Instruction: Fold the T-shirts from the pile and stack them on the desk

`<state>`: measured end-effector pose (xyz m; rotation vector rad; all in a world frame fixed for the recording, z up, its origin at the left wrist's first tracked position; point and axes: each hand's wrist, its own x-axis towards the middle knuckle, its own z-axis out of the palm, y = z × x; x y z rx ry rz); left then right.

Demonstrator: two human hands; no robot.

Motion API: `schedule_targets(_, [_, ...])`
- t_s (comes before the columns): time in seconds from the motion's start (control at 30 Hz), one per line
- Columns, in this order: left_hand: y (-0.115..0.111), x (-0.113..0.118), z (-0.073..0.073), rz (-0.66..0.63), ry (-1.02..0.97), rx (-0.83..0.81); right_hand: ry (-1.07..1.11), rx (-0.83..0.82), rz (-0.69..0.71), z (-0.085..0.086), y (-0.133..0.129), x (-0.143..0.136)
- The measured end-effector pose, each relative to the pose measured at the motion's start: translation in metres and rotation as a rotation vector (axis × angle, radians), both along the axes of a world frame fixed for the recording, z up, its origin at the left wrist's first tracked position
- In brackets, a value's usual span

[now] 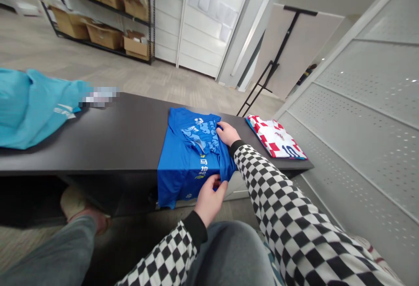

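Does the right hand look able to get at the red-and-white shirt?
Probably yes: the red-and-white shirt lies on the table near the right hand, with nothing apparent between, though that hand is at the blue shirt.

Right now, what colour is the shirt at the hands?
The shirt is blue, one part patterned in lighter blue; best in the head view.
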<state>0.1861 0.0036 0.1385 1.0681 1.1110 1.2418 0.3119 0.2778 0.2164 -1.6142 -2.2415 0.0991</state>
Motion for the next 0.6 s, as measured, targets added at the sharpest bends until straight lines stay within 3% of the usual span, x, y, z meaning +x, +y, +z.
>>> schedule_targets(0.17, [0.009, 0.008, 0.021, -0.052, 0.056, 0.052, -0.012, 0.000, -0.005, 0.000, 0.001, 0.000])
schedule_targets(0.33, [0.006, 0.010, 0.039, 0.036, 0.068, 0.124, -0.012, -0.006, -0.004, 0.000, 0.001, -0.001])
schedule_targets(0.5, [0.015, 0.006, 0.044, -0.095, -0.188, 0.077, -0.012, -0.017, -0.013, 0.001, 0.001, -0.001])
schedule_targets(0.6, [0.027, 0.002, 0.042, -0.069, -0.270, 0.018, -0.008, -0.028, -0.013, 0.001, 0.002, -0.001])
